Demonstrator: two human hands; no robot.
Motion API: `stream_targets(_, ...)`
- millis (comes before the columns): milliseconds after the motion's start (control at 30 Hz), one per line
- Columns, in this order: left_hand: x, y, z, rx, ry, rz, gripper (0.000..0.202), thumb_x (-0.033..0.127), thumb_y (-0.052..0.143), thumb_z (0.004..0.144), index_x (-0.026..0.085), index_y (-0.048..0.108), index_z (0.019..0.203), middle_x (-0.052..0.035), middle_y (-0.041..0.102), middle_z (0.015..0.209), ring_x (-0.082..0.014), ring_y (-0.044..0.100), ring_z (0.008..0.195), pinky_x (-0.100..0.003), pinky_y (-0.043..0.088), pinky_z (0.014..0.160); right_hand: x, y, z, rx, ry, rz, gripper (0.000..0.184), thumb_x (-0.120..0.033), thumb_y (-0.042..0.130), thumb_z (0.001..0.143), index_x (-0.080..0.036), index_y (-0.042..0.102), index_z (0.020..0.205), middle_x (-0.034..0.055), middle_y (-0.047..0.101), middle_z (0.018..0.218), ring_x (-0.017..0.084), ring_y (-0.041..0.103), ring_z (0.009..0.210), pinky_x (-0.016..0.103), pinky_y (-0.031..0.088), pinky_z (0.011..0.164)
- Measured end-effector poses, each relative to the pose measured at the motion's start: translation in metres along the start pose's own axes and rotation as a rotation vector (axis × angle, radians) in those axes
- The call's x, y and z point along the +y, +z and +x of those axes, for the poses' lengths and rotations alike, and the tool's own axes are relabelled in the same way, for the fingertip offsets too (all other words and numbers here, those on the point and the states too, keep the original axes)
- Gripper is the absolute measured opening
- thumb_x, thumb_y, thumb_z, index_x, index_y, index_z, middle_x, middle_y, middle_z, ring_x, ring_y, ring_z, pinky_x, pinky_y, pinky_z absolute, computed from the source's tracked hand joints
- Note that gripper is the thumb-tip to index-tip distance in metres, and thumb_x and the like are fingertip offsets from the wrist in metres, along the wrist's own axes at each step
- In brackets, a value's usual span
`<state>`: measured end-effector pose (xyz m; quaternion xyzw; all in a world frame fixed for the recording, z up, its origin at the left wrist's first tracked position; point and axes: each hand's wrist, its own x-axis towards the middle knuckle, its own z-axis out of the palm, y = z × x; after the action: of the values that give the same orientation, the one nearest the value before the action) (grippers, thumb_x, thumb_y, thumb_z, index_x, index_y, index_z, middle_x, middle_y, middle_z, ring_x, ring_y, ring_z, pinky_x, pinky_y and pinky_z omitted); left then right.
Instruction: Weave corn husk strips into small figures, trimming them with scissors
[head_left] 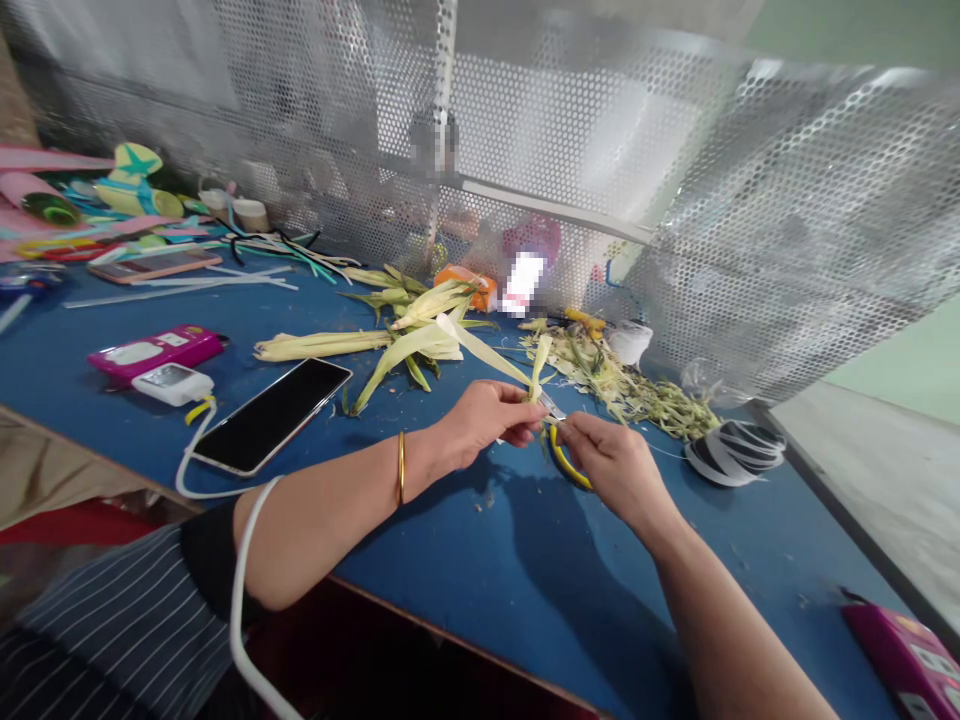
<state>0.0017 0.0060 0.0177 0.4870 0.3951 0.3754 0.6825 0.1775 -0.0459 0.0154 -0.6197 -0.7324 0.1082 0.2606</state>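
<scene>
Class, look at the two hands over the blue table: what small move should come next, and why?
Probably a careful snip: the right hand could close the yellow-handled scissors to trim the pale husk. The left hand pinches the husk low down, and the silver blades sit right by that pinch; whether they already touch it is unclear.

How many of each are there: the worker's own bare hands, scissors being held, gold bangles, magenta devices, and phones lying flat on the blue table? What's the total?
Hands: 2 (left hand, right hand)
Scissors: 1
Gold bangle: 1
Magenta devices: 2 (left device, lower-right device)
Flat phones: 2 (nearer phone, farther phone)
Total: 8
</scene>
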Motion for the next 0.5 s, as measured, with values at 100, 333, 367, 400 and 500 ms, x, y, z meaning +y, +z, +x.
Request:
stream_targets(100, 0.0, -0.003, 0.001, -0.025, -0.035, -0.064, 0.011, 0.019, 0.074, 0.077, 0.011, 0.069, 0.07, -0.0025, 0.066, 0.065, -0.0088, 0.058, 0.055, -0.025, 0.049, 0.059, 0.001, 0.006, 0.002, 0.187, -0.125, -0.101, 0.023, -0.035, 0.047, 0.094, -0.021, 0.063, 0.085, 0.0033, 0.066, 0.081, 0.018, 0.059, 0.072, 0.027, 0.04, 0.064)
stream_targets(333, 0.0, -0.005, 0.002, -0.104, -0.086, -0.161, 0.022, 0.027, 0.084, 0.063, 0.012, 0.073, 0.074, -0.0029, 0.067, 0.073, -0.0075, 0.056, 0.063, -0.019, 0.037, 0.052, -0.009, 0.009, -0.006, 0.565, -0.636, -0.396, 0.014, -0.016, 0.056, 0.091, -0.021, 0.064, 0.102, 0.0043, 0.066, 0.084, 0.018, 0.059, 0.077, 0.033, 0.039, 0.075)
stream_targets(367, 0.0, -0.004, 0.001, -0.101, -0.081, -0.148, 0.024, 0.03, 0.084, 0.062, 0.012, 0.072, 0.073, -0.0017, 0.065, 0.069, -0.006, 0.052, 0.058, -0.019, 0.032, 0.048, -0.012, 0.01, -0.007, 0.494, -0.726, -0.461, 0.018, -0.013, 0.053, 0.092, -0.021, 0.064, 0.104, 0.0037, 0.066, 0.082, 0.018, 0.058, 0.075, 0.033, 0.039, 0.075)
stream_targets(400, -0.001, -0.004, 0.001, -0.094, -0.078, -0.131, 0.026, 0.032, 0.084, 0.062, 0.012, 0.072, 0.072, -0.0004, 0.062, 0.065, -0.0048, 0.046, 0.054, -0.02, 0.026, 0.045, -0.013, 0.011, -0.007, 0.419, -0.788, -0.528, 0.022, -0.011, 0.05, 0.093, -0.02, 0.063, 0.107, 0.0041, 0.067, 0.082, 0.018, 0.058, 0.075, 0.033, 0.038, 0.076)
stream_targets(500, -0.002, -0.001, -0.001, -0.065, -0.083, -0.097, 0.031, 0.036, 0.085, 0.057, 0.012, 0.07, 0.07, 0.0032, 0.055, 0.058, -0.0037, 0.038, 0.048, -0.022, 0.019, 0.044, -0.017, 0.017, -0.006, 0.294, -0.81, -0.676, 0.027, -0.009, 0.042, 0.096, -0.016, 0.062, 0.113, 0.0074, 0.067, 0.085, 0.02, 0.058, 0.078, 0.036, 0.036, 0.077)
